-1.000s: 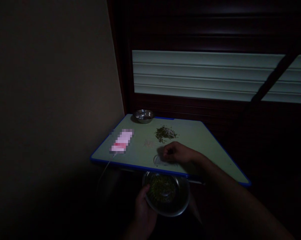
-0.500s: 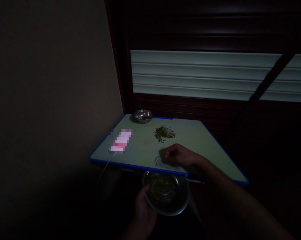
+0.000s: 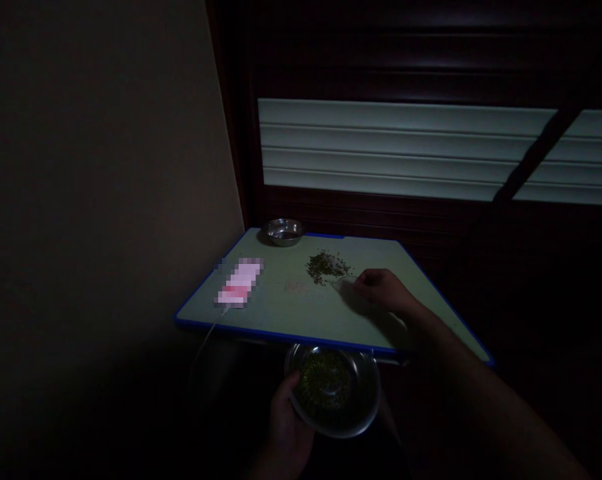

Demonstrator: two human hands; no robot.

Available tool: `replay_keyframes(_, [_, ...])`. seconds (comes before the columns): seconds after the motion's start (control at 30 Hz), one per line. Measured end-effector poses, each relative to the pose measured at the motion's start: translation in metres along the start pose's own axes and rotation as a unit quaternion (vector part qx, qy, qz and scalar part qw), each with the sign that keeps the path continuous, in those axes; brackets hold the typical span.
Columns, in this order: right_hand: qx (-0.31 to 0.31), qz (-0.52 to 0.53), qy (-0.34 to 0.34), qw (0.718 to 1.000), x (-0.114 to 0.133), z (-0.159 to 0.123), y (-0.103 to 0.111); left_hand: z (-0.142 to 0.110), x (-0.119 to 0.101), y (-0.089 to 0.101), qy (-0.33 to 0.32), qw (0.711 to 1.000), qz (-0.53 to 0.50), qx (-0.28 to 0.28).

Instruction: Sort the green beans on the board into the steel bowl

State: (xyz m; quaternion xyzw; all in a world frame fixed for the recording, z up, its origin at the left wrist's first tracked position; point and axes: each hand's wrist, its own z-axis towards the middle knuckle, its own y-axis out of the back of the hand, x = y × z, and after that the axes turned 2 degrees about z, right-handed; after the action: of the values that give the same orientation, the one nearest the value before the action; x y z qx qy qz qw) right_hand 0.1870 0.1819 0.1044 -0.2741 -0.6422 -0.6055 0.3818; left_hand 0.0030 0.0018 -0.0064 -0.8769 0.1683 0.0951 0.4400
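Very dim, edges sink to near black. Pale slats brightest up top, dark diagonal shadow at right. Weak glints on steel bowl, soft shadow across worktop. Pink-white patch left of centre pixelated.

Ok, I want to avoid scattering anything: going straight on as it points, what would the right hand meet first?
Likely the loose greenish grains, with the clear piece in the right hand leading; its height is unclear.

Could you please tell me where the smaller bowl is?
In the head view, the smaller bowl sits at the table's far left corner, beyond the pixelated pink patch.
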Motion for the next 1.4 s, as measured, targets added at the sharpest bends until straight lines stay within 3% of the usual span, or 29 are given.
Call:
replay_keyframes(0.23, [-0.050,-0.100,-0.069,0.991,-0.003,-0.006,0.000,-0.001,0.000,0.001,-0.002,1.000,0.006,0.010])
replay_keyframes(0.47, [-0.074,-0.016,-0.099,0.992,-0.006,-0.006,0.017,-0.002,0.000,-0.001,-0.005,1.000,0.004,-0.007])
replay_keyframes(0.67, [-0.052,-0.086,-0.127,0.987,-0.015,-0.004,0.030,-0.005,0.001,0.000,0.006,1.000,0.007,-0.004])
replay_keyframes(1.1, [0.008,-0.121,-0.103,0.987,-0.001,0.022,-0.001,-0.001,0.000,0.000,0.002,1.000,0.018,-0.001])
replay_keyframes(1.4, [0.051,-0.112,-0.076,0.989,0.008,0.022,-0.016,-0.002,0.000,0.000,0.003,1.000,0.006,0.004])
